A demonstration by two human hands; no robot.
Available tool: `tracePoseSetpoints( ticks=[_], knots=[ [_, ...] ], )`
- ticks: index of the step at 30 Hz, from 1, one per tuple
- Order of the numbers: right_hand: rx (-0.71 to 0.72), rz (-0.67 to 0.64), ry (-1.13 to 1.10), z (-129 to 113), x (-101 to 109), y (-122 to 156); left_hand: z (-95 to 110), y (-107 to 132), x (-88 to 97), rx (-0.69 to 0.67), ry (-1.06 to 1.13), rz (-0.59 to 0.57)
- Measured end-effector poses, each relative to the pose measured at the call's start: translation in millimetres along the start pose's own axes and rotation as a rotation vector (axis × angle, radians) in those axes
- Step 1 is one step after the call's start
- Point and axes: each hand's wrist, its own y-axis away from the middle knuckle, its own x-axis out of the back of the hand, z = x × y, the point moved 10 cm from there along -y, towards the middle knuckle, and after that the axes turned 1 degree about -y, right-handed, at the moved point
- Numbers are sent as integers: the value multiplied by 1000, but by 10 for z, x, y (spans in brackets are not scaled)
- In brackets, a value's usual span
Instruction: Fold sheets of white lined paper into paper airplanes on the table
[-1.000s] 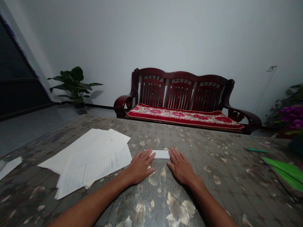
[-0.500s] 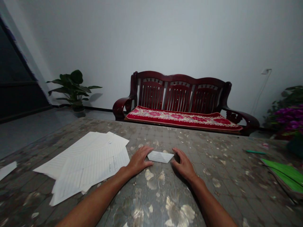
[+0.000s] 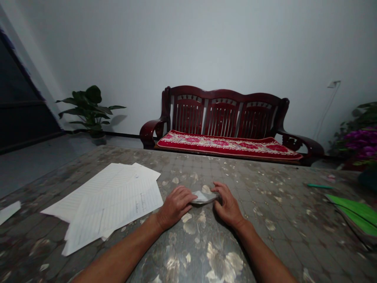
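A small piece of white folded paper [image 3: 203,197] is between my two hands above the patterned tabletop, tilted, with its near side in shade. My left hand [image 3: 177,205] is closed on the left end, fingers over the paper and the thumb mostly hidden. At the right end, my right hand [image 3: 228,205] curls its thumb and fingers around the paper's tip. Left of my left hand lies a loose stack of lined sheets [image 3: 118,200], some with handwriting.
The table [image 3: 265,243] has a floral covering. On its right are a green pen [image 3: 319,186], a bright green booklet [image 3: 355,212] and purple flowers [image 3: 362,141]. Another white paper [image 3: 8,212] lies far left. Beyond stand a wooden bench [image 3: 220,114] and a potted plant [image 3: 91,108].
The folded paper lay flat between my parted hands; now it is tilted and gripped at both ends. My left hand has moved right and closed over it. The view has shifted slightly.
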Motion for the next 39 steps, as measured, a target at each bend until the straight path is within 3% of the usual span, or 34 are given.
tracePoseSetpoints(
  ticks=[7,12,27,39],
  knots=[
    [96,-30,-1,-184,-22,-3,-87,26,-33,64,32,-6],
    [83,-22,-3,-191,-32,-13,-116,28,-62,100,65,-12],
    [154,-122,141,-359,-135,-64,-60,-14,-79,39,8,-35],
    [100,-134,326,-343,-163,-103,-23,-59,-73,16,-98,-49]
  ],
)
